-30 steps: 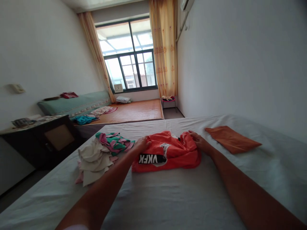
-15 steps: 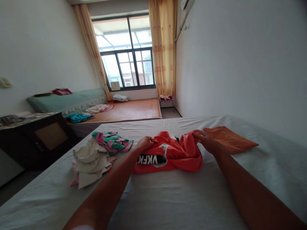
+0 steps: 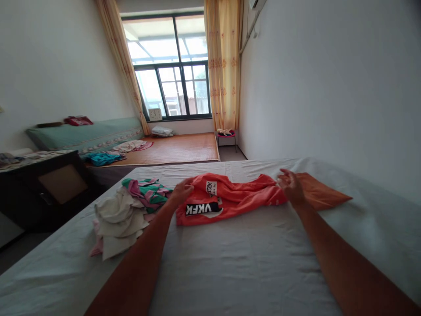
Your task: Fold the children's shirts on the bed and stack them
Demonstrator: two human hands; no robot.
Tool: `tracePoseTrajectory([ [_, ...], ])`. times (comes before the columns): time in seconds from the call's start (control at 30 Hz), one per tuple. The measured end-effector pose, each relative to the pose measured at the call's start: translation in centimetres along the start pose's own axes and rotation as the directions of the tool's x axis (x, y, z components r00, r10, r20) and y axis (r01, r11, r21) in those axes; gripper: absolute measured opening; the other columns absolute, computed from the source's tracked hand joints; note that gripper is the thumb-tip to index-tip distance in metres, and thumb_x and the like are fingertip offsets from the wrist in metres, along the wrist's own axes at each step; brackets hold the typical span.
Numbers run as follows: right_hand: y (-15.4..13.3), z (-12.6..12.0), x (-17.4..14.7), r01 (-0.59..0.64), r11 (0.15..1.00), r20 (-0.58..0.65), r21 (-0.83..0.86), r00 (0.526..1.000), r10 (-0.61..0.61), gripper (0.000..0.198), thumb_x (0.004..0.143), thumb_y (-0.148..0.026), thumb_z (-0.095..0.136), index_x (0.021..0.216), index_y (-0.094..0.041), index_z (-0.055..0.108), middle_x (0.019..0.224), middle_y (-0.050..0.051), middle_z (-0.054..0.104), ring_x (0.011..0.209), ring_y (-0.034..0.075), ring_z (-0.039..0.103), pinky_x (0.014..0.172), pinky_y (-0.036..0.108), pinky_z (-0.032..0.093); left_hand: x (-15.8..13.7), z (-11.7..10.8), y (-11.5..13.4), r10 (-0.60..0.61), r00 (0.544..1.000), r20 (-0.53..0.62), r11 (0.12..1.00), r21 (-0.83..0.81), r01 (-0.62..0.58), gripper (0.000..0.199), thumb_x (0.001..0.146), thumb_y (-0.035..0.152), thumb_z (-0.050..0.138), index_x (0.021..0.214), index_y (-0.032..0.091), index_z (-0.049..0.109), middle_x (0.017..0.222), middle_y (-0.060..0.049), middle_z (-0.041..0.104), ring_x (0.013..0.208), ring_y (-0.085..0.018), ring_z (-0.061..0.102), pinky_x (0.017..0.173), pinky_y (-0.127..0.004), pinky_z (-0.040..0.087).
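Note:
A red garment (image 3: pixel 237 197) with black and white prints, one reading VKFK, lies stretched sideways across the light sheet on the bed. Whether it is a shirt or trousers I cannot tell. My left hand (image 3: pixel 182 191) pinches its upper left edge, thumb and fingers together. At the other end, my right hand (image 3: pixel 292 188) is just above the cloth with its fingers apart, gripping nothing I can see. An orange folded cloth (image 3: pixel 324 191) lies flat right beside that hand, partly behind it.
Left of my left arm is a heap of clothes: a cream garment (image 3: pixel 120 213) and a green and pink one (image 3: pixel 148 191). A dark cabinet (image 3: pixel 19 188) stands past the bed's left edge. Beyond are another bed with a brown mat (image 3: pixel 184 147) and a pink stool (image 3: pixel 226 134).
The bunched red garment is now spread longer and flatter. My left hand moved left with its edge. My right hand shifted slightly right and its fingers came off the cloth.

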State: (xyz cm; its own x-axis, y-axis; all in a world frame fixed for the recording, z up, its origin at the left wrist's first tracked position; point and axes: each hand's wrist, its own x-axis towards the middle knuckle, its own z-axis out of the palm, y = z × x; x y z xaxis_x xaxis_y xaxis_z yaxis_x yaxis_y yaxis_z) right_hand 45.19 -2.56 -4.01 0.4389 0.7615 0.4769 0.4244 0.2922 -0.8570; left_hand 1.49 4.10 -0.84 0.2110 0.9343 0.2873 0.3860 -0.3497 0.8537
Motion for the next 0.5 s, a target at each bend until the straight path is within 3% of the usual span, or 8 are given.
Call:
tracePoseTrajectory([
  [0.03, -0.5, 0.4, -0.4, 0.078, 0.991, 0.128, -0.105, 0.99, -0.065, 0.037, 0.077, -0.033, 0.054, 0.112, -0.022, 0.06, 0.113, 0.006, 0.065, 0.105, 0.022, 0.06, 0.093, 0.039, 0.047, -0.3, 0.0, 0.6, 0.024, 0.985, 0.171, 0.999, 0.043, -0.032, 0.044, 0.076, 0.041, 0.061, 0.111, 0.014, 0.063, 0.098, -0.008, 0.067, 0.089, -0.021, 0.062, 0.078, -0.032, 0.049],
  [0.07, -1.0, 0.9, -0.8, 0.166, 0.967, 0.268, -0.191, 0.957, -0.111, 0.035, 0.079, -0.031, 0.051, 0.11, -0.021, 0.062, 0.113, 0.007, 0.066, 0.106, 0.022, 0.06, 0.095, 0.038, 0.046, -0.6, 0.0, 1.2, 0.036, 0.939, 0.341, 0.994, 0.084, -0.068, 0.041, 0.078, 0.043, 0.059, 0.106, 0.014, 0.066, 0.095, -0.007, 0.068, 0.087, -0.02, 0.062, 0.079, -0.031, 0.049],
  [0.1, -1.4, 1.4, -1.3, 0.259, 0.928, 0.404, -0.267, 0.904, -0.136, 0.034, 0.081, -0.029, 0.048, 0.111, -0.021, 0.064, 0.115, 0.007, 0.066, 0.109, 0.023, 0.059, 0.097, 0.039, 0.044, -0.8, 0.0, 1.9, 0.038, 0.872, 0.488, 0.986, 0.125, -0.113, 0.04, 0.078, 0.044, 0.058, 0.104, 0.015, 0.067, 0.096, -0.007, 0.069, 0.088, -0.02, 0.062, 0.08, -0.031, 0.048],
  [0.17, -2.0, 2.1, -2.3, 0.431, 0.795, 0.57, -0.427, 0.811, -0.134, 0.038, 0.082, -0.026, 0.046, 0.116, -0.021, 0.062, 0.121, 0.008, 0.063, 0.117, 0.024, 0.054, 0.102, 0.042, 0.038, -1.4, 0.1, 2.9, 0.024, 0.744, 0.668, 0.947, 0.223, -0.23, 0.041, 0.074, 0.043, 0.065, 0.107, 0.018, 0.067, 0.105, -0.006, 0.067, 0.095, -0.022, 0.061, 0.084, -0.03, 0.046],
  [0.23, -2.4, 2.3, -3.0, 0.519, 0.631, 0.625, -0.577, 0.777, -0.067, 0.042, 0.083, -0.028, 0.047, 0.122, -0.023, 0.059, 0.126, 0.009, 0.06, 0.12, 0.027, 0.05, 0.101, 0.048, 0.034, -1.8, 0.5, 3.6, -0.016, 0.687, 0.726, 0.868, 0.352, -0.351, 0.05, 0.064, 0.041, 0.074, 0.109, 0.02, 0.066, 0.11, -0.006, 0.065, 0.097, -0.024, 0.059, 0.082, -0.029, 0.044],
  [0.33, -3.0, 1.4, -3.0, 0.536, 0.518, 0.647, -0.666, 0.761, 0.045, 0.033, 0.081, -0.034, 0.052, 0.111, -0.027, 0.066, 0.115, 0.008, 0.065, 0.112, 0.03, 0.053, 0.091, 0.049, 0.039, -2.3, 1.2, 3.9, -0.109, 0.685, 0.721, 0.771, 0.496, -0.399, 0.051, 0.057, 0.04, 0.078, 0.103, 0.02, 0.067, 0.096, -0.005, 0.067, 0.083, -0.023, 0.061, 0.07, -0.028, 0.043],
  [0.4, -3.5, 0.4, -2.4, 0.537, 0.539, 0.661, -0.649, 0.749, 0.05, 0.022, 0.079, -0.036, 0.056, 0.094, -0.028, 0.071, 0.1, 0.006, 0.069, 0.104, 0.028, 0.056, 0.086, 0.044, 0.041, -2.4, 1.2, 4.0, -0.146, 0.668, 0.73, 0.775, 0.505, -0.382, 0.042, 0.058, 0.037, 0.078, 0.096, 0.02, 0.068, 0.087, -0.004, 0.067, 0.076, -0.022, 0.06, 0.065, -0.027, 0.041],
  [0.5, -4.5, -1.0, -1.5, 0.537, 0.657, 0.668, -0.529, 0.741, -0.069, 0.02, 0.081, -0.039, 0.056, 0.081, -0.026, 0.071, 0.091, 0.004, 0.069, 0.094, 0.023, 0.058, 0.086, 0.038, 0.04, -2.5, 0.9, 4.1, -0.082, 0.673, 0.735, 0.802, 0.449, -0.394, 0.036, 0.06, 0.034, 0.077, 0.093, 0.022, 0.069, 0.092, -0.004, 0.066, 0.083, -0.023, 0.06, 0.07, -0.028, 0.041],
])
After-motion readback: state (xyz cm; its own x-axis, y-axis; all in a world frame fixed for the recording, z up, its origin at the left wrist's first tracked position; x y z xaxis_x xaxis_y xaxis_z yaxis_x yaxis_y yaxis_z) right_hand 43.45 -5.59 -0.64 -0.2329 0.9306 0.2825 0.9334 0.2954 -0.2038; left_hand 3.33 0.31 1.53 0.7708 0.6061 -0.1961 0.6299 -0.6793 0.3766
